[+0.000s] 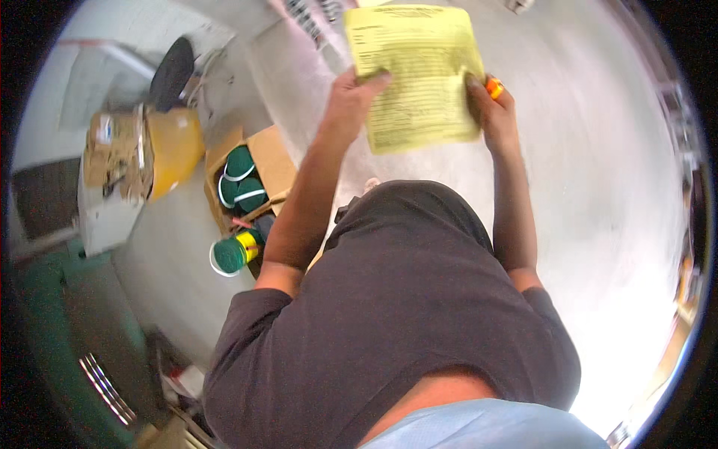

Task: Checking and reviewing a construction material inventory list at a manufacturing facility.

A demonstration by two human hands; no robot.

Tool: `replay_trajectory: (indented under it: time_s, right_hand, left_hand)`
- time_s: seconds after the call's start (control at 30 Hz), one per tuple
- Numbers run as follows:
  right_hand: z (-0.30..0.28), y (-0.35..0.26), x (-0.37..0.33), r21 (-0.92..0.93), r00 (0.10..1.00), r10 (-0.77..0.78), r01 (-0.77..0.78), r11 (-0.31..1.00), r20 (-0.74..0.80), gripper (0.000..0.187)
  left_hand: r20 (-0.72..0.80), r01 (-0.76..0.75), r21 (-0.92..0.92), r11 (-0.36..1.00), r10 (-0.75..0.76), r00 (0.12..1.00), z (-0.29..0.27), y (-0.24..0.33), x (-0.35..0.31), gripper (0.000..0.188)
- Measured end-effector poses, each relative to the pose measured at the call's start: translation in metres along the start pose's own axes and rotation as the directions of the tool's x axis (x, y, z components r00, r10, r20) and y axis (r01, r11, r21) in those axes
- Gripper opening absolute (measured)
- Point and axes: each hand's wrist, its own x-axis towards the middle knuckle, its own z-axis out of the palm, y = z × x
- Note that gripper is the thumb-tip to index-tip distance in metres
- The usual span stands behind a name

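Both hands hold up a yellow printed paper sheet (422, 82) in front of me, slightly tilted. My left hand (350, 105) pinches its left edge, the thumb lying across the front. On the opposite edge, my right hand (495, 112) grips the paper with its thumb on the front. A small orange object (493, 87) shows at the fingers of that hand; its kind is unclear. The fingers behind the sheet are hidden.
Left of me, an open cardboard box (273, 159) holds several green-lidded tubs (239, 162) with white handles. A green and yellow tub (230, 255) is beside it. Further left are a yellow container (177, 146) and flattened brown cardboard (112, 153). Shelves line the far right.
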Motion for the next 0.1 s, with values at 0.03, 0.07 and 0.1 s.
replay_trajectory:
  time_s: [0.03,0.07,0.1]
  right_hand:
    - [0.011,-0.01,-0.004,-0.038,0.997,0.081,-0.08,0.996,0.02,0.026]
    - [0.027,-0.026,-0.013,0.115,0.986,0.059,-0.077,0.99,0.153,0.03]
    - [0.058,-0.024,-0.013,0.113,0.972,0.06,-0.088,0.99,0.225,0.03]
  left_hand:
    - [-0.083,0.002,0.089,0.996,0.005,0.997,-0.006,0.006,-0.01,0.026]
    - [-0.113,0.001,0.233,0.972,0.026,0.993,-0.015,0.013,-0.019,0.028]
    - [-0.184,0.006,0.233,0.973,0.038,0.982,-0.043,0.017,-0.037,0.028]
